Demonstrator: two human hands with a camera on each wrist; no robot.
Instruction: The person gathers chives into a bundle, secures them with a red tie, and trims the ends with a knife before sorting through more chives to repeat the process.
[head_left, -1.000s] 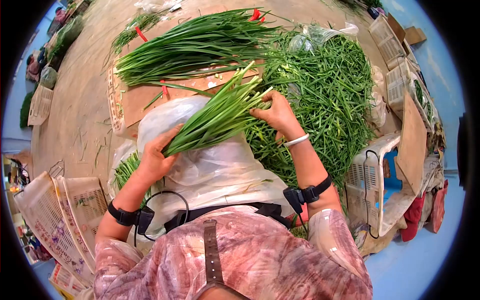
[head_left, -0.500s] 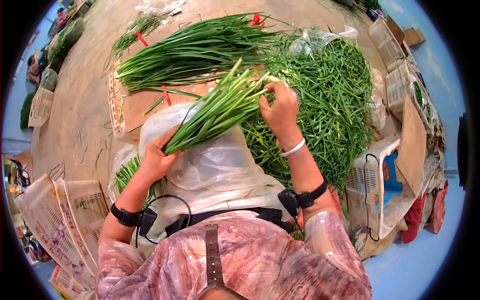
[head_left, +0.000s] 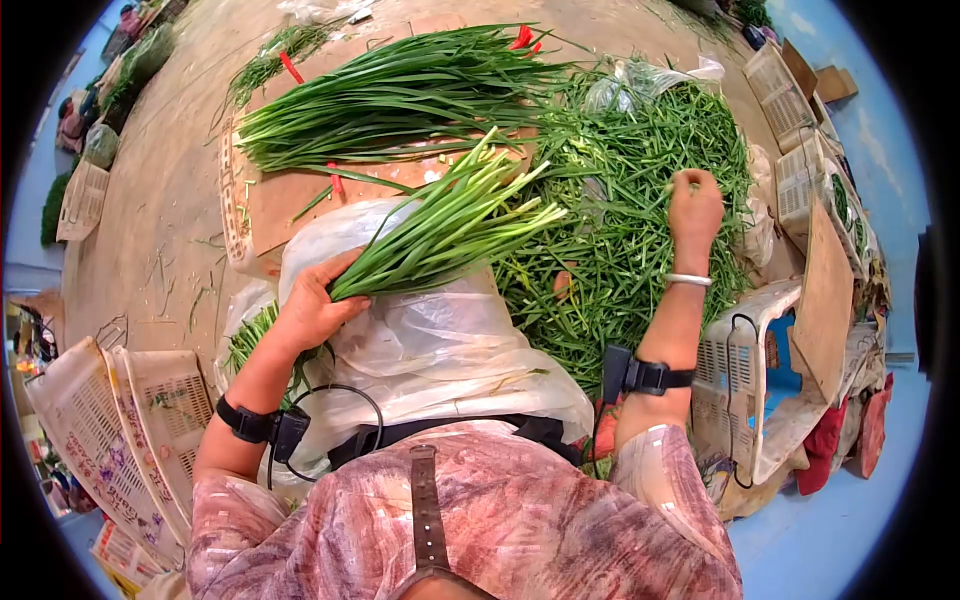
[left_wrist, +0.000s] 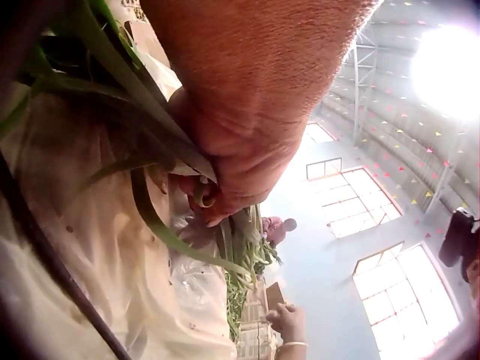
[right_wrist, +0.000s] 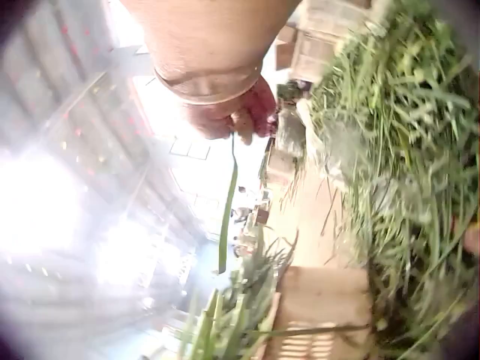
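Note:
A bunch of long green stalks (head_left: 440,230) lies slanted over the plastic-covered lap, pale ends toward the upper right. The left hand (head_left: 318,305) grips its leafy lower end; in the left wrist view the left hand (left_wrist: 240,135) has its fingers curled round flat leaves. Away from the bunch, the right hand (head_left: 695,205) is above the heap of loose greens (head_left: 640,150). In the right wrist view, a single green leaf (right_wrist: 229,202) hangs from the pinched fingers of the right hand (right_wrist: 229,116).
A larger bunch of green leaves (head_left: 390,100) lies on a cardboard-topped crate (head_left: 280,205) in front. White crates (head_left: 745,370) stand at the right, and more crates (head_left: 120,430) lean at the left. Red strips (head_left: 335,180) lie near the cardboard's edge.
The right hand has moved from the bunch's pale ends rightward to above the loose heap. The left hand keeps its grip on the bunch, nearly in place.

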